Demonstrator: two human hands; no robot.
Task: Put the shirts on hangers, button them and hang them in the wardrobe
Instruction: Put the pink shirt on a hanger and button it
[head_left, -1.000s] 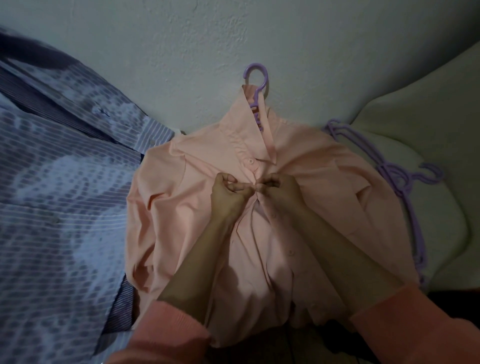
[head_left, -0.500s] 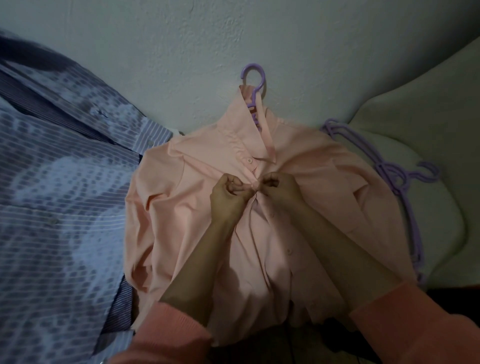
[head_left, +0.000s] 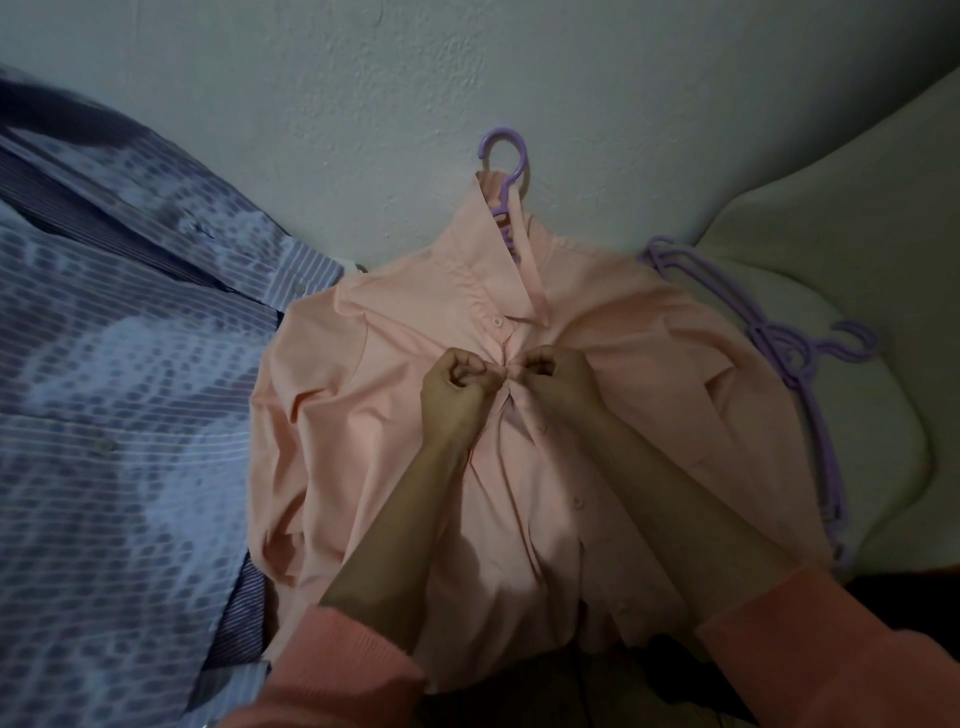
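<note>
Head view, single frame. My left hand (head_left: 451, 396) and right hand (head_left: 557, 378) meet knuckle to knuckle at the placket of the pink shirt (head_left: 363, 426), just below the collar. Both are curled tight, fingertips pinching the fabric edges together at one button position; the button itself is hidden between the fingers. Both forearms run up from the lower edge of the view, pink sleeves (head_left: 332, 670) pushed back above the wrists.

The pink shirt lies front-up, spread flat, on a purple hanger (head_left: 503, 150) whose hook sticks out past the collar and rests close to the pale wall (head_left: 467, 67). One button (head_left: 497, 322) above my hands sits fastened; two more show below along the placket.

Edges: the shirt's left side touches a blue striped shirt (head_left: 104, 364) that fills the left of the view. On its right side it overlaps a stack of spare purple hangers (head_left: 800, 358) lying on a pale cushion (head_left: 857, 291); exact number in the stack unclear. Open room only above the collar, a narrow strip before the wall.

Count: two shirts, one hanger in use, one stack of spares.
</note>
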